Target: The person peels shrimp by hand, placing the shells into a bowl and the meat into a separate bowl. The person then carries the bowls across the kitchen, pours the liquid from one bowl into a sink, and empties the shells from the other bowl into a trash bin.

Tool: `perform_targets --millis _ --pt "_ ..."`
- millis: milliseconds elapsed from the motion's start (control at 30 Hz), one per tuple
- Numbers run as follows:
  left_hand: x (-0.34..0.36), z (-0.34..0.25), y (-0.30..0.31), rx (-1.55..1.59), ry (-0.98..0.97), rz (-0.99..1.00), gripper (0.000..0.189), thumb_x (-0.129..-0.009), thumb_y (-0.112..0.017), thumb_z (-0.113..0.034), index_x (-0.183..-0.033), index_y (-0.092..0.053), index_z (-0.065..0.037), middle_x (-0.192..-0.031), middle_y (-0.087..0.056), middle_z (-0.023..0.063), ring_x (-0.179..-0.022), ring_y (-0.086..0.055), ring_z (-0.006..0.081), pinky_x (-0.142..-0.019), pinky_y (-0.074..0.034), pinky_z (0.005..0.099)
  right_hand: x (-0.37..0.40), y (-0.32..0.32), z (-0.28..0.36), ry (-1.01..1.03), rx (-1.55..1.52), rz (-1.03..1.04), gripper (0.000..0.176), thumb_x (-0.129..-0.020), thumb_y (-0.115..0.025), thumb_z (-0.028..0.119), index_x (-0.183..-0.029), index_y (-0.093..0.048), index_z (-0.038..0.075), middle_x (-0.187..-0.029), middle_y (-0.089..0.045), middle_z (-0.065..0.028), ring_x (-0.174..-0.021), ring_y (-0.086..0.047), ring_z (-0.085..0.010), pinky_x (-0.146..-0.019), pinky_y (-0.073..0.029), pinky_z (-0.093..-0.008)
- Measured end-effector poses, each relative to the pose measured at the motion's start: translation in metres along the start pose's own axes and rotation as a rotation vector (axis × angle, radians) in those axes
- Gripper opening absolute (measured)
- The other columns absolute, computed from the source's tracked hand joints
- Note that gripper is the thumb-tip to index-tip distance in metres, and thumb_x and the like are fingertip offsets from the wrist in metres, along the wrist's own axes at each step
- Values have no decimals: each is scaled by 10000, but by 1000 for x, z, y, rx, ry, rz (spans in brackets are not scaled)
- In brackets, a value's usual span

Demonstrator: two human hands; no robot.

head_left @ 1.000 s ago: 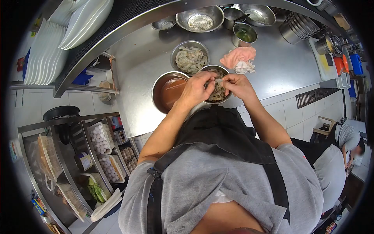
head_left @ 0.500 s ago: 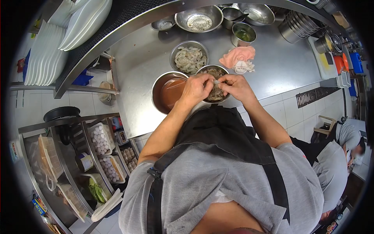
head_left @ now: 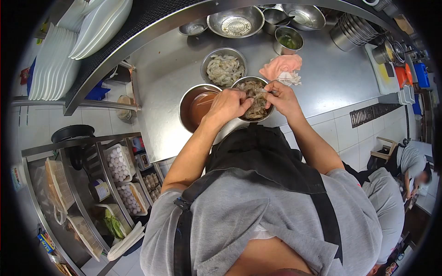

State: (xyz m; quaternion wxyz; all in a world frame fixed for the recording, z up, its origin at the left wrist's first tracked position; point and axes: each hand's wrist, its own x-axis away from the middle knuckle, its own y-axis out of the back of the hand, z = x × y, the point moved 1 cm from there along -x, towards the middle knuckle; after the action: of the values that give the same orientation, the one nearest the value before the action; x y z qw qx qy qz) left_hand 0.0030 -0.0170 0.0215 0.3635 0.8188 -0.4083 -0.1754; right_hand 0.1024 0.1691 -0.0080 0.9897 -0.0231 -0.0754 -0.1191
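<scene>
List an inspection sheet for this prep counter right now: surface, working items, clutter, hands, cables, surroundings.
Surface: stainless steel counter, bare metal to the right of the bowls.
Job's things: shrimp held above the bowl of darker shrimp; bowl of pale shrimp behind it; bowl of brown liquid to its left.
Clutter: pink cloth, small pot, steel bowl at the back.
Hands: left hand and right hand both pinch the shrimp.
Cables: nothing seen.
Surroundings: stacked white plates on the left, shelf trays below them, another person at the right edge.

Pink cloth (head_left: 277, 67), stacked white plates (head_left: 51, 64)
</scene>
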Motion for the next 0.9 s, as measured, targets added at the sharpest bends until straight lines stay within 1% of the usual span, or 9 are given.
perform_targets --millis 100,167,200,267,400,500,700,767,900 --pt "0 3 0 -95 -59 -38 166 -780 -720 -127 -829 -608 -14 -770 -622 143 -690 -627 334 -654 -494 446 0 -2 5 -3 22 -21 125 -866 -632 0 -974 -570 -11 -853 -628 -31 -596 -612 -102 -538 -464 -234" --pt "1 2 3 -46 -38 15 214 -801 -685 -145 -965 -623 -23 -1000 -627 173 -870 -630 377 -762 -498 471 2 -3 9 51 177 -58 125 -872 -629 8 -986 -587 -20 -809 -630 -37 -582 -598 -96 -549 -474 -231" --pt "1 1 3 -46 -38 17 214 -801 -685 -145 -965 -623 -23 -1000 -627 173 -870 -630 377 -762 -498 471 3 -3 11 50 176 -59 125 -872 -629 8 -986 -587 -20 -809 -630 -37 -582 -598 -96 -549 -474 -231" --pt "0 0 5 -2 -16 -20 274 -811 -674 -139 -1050 -595 -31 -1109 -592 170 -921 -616 375 -787 -491 465 3 -4 14 78 336 -52 183 -829 -666 63 -992 -612 0 -781 -650 -91 -557 -622 -155 -546 -475 -296" --pt "-9 -5 8 153 -157 -140 238 -813 -690 -109 -1024 -618 -26 -964 -632 140 -804 -640 315 -717 -509 400 4 -10 22 164 532 -27 189 -806 -687 100 -956 -624 5 -751 -651 -115 -572 -630 -197 -558 -483 -323" --pt "-15 0 6 107 -259 -23 194 -837 -679 -127 -992 -646 -15 -862 -646 128 -764 -640 291 -695 -504 379 2 -14 28 281 589 4 191 -813 -704 95 -963 -654 -10 -776 -664 -85 -563 -597 -138 -557 -470 -295" --pt "-14 2 9 357 -14 -3 161 -887 -657 -165 -958 -656 -20 -797 -659 86 -693 -592 180 -670 -486 337 -12 -13 25 355 580 -16 254 -800 -725 130 -1011 -690 -8 -978 -676 -87 -770 -621 -151 -699 -489 -299" --pt "-14 8 9 461 -20 -18 157 -897 -651 -176 -937 -648 -24 -785 -663 78 -691 -577 149 -668 -482 323 -18 -13 16 425 511 16 277 -809 -709 207 -1012 -701 19 -1096 -662 -98 -879 -646 -238 -757 -503 -330" --pt "-15 7 22 303 21 -46 155 -866 -622 -153 -914 -654 -9 -745 -654 135 -675 -624 245 -655 -490 353 -24 -17 10 206 339 56 281 -811 -716 203 -1011 -698 7 -1065 -674 -87 -896 -646 -246 -788 -506 -343"
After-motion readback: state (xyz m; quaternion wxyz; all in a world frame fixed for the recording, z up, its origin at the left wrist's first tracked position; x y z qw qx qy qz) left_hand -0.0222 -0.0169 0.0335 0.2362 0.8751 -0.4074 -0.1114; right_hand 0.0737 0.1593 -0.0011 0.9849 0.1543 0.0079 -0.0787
